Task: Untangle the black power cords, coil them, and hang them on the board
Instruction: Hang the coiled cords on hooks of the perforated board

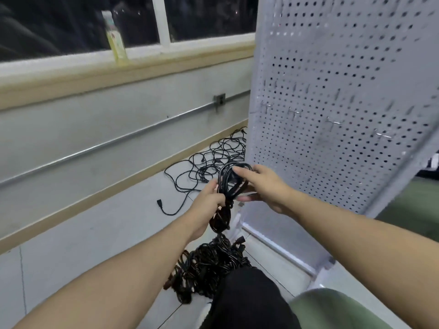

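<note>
Left hand (209, 200) grips a coil (229, 184) at centre; right hand (266, 186) pinches its top loop. Board (344, 91) stands at 2 o'clock, loose cords (213, 160) at 11.

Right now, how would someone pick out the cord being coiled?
Find the white pegboard on the right. Before its lower edge, the left hand and right hand grip one coiled cord. It alone is off the floor, unlike the loose tangle and the pile.
</note>
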